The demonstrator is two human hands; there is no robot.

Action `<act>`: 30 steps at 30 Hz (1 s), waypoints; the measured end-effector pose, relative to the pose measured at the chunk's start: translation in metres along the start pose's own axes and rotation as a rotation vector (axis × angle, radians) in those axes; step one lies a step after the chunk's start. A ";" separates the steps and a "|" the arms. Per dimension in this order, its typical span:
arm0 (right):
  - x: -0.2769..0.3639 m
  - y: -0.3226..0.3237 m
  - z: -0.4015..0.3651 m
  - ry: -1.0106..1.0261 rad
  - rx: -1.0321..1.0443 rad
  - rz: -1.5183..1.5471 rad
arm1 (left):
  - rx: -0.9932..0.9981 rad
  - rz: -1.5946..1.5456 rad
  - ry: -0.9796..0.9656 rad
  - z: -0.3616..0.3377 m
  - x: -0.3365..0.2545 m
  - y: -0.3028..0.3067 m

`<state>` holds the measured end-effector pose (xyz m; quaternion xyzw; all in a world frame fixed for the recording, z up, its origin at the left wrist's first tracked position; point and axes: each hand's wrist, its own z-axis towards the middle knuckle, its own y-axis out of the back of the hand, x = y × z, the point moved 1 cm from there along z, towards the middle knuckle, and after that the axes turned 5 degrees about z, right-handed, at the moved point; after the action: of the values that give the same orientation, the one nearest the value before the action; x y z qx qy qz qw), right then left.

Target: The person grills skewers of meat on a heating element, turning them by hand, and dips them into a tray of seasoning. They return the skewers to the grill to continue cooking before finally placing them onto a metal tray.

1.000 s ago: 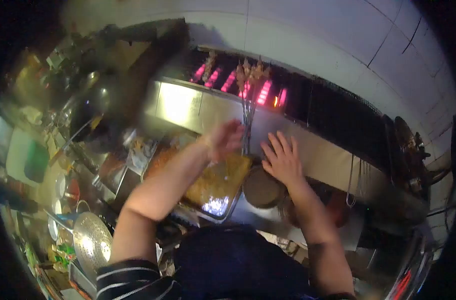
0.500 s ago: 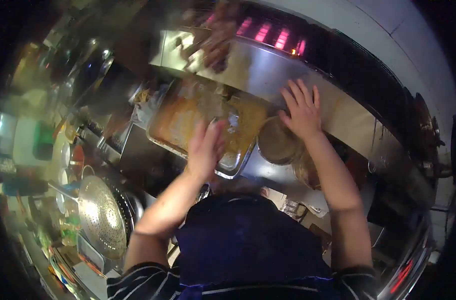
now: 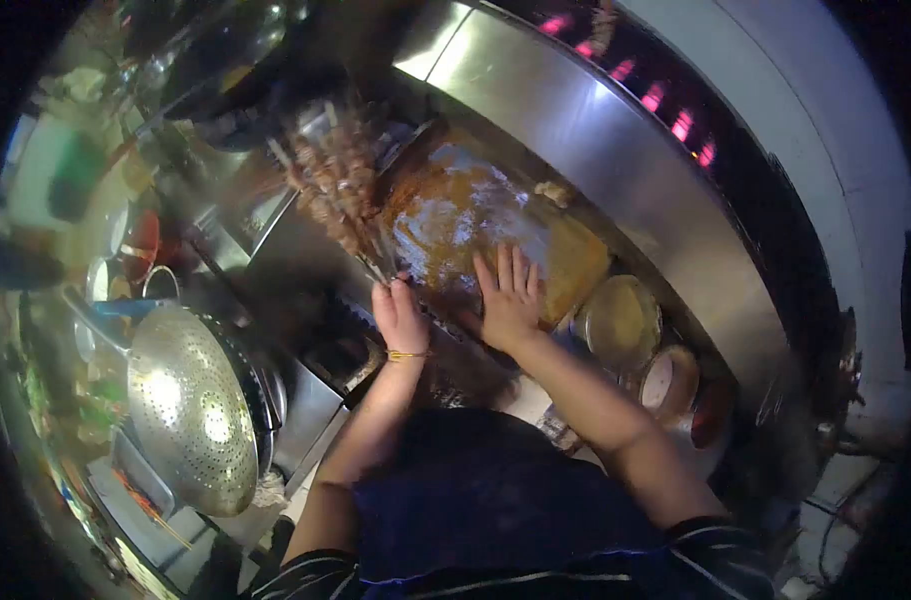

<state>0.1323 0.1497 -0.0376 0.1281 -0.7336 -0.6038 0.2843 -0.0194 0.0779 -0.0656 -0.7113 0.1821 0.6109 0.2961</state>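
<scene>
The left hand (image 3: 399, 314) is curled round the thin stick ends of a bunch of meat skewers (image 3: 335, 185), fingers closed on them. The bunch fans up and away from the fist, its browned, lumpy pieces of meat blurred and held over the left end of the tray (image 3: 575, 268). A thin gold bracelet (image 3: 407, 354) sits on that wrist.

The right hand (image 3: 509, 300) lies flat and wide open, fingers spread, palm down on the near edge of the tray and holding nothing. The tray is rectangular sheet metal, shiny where bare and coated with a grainy orange-brown seasoning.

Just right of the tray stand two round metal bowls (image 3: 620, 320) – the nearer one holds something pale yellow. Beyond the tray a smooth stainless steel panel (image 3: 575, 120) rises to the grill (image 3: 680, 115), where short bars glow pink-red. At the lower left hangs a domed, perforated metal colander (image 3: 190, 405).
</scene>
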 end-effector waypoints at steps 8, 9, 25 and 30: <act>-0.006 -0.003 0.112 0.162 -0.156 -0.040 | -0.026 0.115 0.014 -0.006 -0.006 0.000; -0.001 -0.002 0.113 0.262 -0.064 -0.072 | -0.034 0.066 0.015 -0.007 -0.003 0.000; 0.003 -0.002 0.056 0.778 0.200 -0.073 | 0.009 0.116 -0.002 0.000 0.001 -0.001; -0.002 0.009 0.112 0.323 0.388 -0.165 | 0.093 0.093 0.077 -0.002 -0.006 0.007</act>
<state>0.0710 0.2442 -0.0412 0.3344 -0.7679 -0.4444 0.3178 -0.0235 0.0702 -0.0608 -0.7105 0.2543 0.5871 0.2929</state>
